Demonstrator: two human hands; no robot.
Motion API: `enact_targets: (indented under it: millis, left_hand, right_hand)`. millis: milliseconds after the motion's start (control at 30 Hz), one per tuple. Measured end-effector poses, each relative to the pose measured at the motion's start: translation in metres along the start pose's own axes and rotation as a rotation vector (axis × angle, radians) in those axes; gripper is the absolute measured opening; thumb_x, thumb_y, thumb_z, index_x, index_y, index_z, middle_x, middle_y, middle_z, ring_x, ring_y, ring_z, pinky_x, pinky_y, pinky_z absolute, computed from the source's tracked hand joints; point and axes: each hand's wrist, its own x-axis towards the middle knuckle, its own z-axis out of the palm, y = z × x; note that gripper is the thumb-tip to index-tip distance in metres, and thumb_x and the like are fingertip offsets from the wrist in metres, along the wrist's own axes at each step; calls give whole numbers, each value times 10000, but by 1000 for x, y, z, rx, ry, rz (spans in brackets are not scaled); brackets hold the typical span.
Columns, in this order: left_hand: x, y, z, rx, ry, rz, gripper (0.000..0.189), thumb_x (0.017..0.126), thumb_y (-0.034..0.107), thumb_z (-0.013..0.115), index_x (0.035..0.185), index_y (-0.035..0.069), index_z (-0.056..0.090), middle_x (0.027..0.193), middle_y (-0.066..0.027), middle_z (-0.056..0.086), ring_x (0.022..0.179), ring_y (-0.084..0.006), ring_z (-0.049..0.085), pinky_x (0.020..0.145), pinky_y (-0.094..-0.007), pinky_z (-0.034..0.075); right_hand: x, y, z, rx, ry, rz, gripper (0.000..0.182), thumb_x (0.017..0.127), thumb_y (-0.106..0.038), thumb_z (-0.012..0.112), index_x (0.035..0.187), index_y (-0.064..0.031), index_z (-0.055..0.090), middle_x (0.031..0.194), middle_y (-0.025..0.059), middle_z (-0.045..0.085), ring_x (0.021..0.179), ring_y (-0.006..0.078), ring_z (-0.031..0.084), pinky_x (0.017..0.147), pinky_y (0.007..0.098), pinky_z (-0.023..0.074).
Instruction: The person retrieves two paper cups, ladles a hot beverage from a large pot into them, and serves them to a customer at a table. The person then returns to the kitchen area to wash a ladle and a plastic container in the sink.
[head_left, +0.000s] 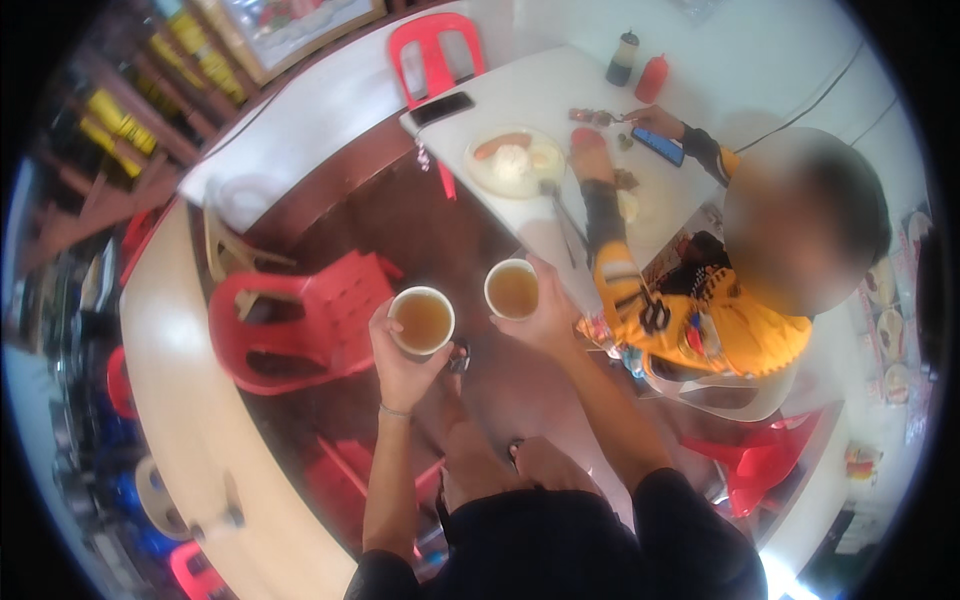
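Observation:
My left hand (406, 375) is wrapped around a white cup (422, 321) of amber-brown liquid. A second cup (511, 289) with similar liquid is gripped in my right hand (546, 311). Both cups are held upright above the floor, apart from each other. My right hand is close to the edge of a white table (544, 232). On that table sits a plate (491, 186) with rice (513, 161), a sausage (501, 144) and what looks like an egg. A fork and spoon (562, 217) lie beside the plate.
A person in a yellow jacket (697, 322) sits at the table, holding a utensil. Near them are a phone (658, 146), a red squeeze bottle (652, 79) and a dark sauce bottle (622, 58). Another phone (442, 109) lies at the corner. A red plastic chair (307, 322) stands left.

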Motion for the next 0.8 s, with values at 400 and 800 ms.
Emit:
enact_targets:
  millis: [400, 800]
  left_hand:
    - [284, -159, 64, 10, -327, 135, 777, 598, 66, 861, 1224, 47, 403, 1216, -129, 440, 1119, -247, 474, 963, -372, 408]
    - [432, -218, 182, -38, -438, 205, 665, 633, 124, 870, 1095, 52, 396, 1239, -146, 466, 1141, -272, 477, 1001, -394, 380]
  right_hand:
    - [110, 82, 50, -301, 277, 291, 959, 569, -243, 892, 1354, -57, 374, 1277, 183, 488, 1146, 375, 530, 917, 467, 486]
    - [139, 99, 40, -429, 345, 403, 1010, 539, -199, 899, 1378, -48, 356, 1301, 190, 479, 1176, 388, 505, 950, 474, 457]
